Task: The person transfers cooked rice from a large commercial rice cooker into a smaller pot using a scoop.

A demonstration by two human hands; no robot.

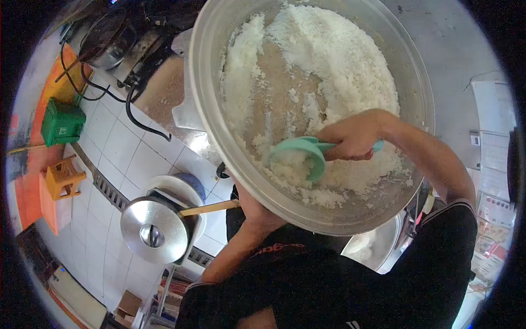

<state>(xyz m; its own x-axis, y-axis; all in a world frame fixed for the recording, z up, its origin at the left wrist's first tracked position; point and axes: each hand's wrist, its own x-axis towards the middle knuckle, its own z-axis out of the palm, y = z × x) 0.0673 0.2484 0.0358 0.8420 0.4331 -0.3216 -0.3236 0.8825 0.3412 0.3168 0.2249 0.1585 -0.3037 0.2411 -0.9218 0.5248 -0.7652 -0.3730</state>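
Observation:
A large round metal pot (204,93) fills the upper middle, tilted toward me, with white cooked rice (350,60) along its wall and a barer patch of its bottom showing. My right hand (359,134) is inside the pot, closed around the handle of a mint-green scoop (315,159). Rice sits in the scoop's bowl, low against the near left wall. At the pot's lower left outside, my left hand (256,211) holds it from beneath the rim; its fingers are mostly hidden.
A lidded steel pot (145,230) with a wooden handle (211,208) stands at lower left. Below the big pot is another metal bowl (378,244) with white contents. A stove with a black hose (131,107), green bin (63,122) and orange stool (63,178) are left.

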